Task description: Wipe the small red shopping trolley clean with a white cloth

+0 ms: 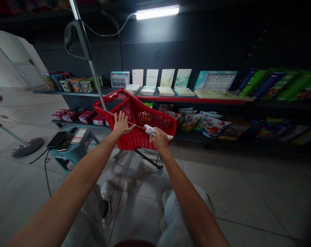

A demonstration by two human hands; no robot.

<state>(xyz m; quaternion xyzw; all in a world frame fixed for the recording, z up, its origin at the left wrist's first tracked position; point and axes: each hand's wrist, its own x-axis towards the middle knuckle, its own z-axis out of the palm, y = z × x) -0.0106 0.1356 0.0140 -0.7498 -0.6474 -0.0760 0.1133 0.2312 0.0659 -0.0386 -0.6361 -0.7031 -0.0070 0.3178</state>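
Note:
A red plastic shopping cart [153, 118] with perforated walls stands in front of me, its handle towards the left. My left hand [121, 124] is spread out at the upper side rim of the cart, holding nothing; the palm side faces the basket. Farther right along the same rim, my right hand [160, 138] is closed around a white cloth [149, 130]. Part of the cloth sticks out on both sides of the fingers and lies against the rim.
Behind the cart a shelf carries books [167, 78], boxes [83, 85] and snack bags [214, 126]. A metal pole [95, 73] rises beside the cart's handle. To the left stand a blue-green stool [68, 156] with devices on it and a round stand base [28, 147]. Cables hang to the floor.

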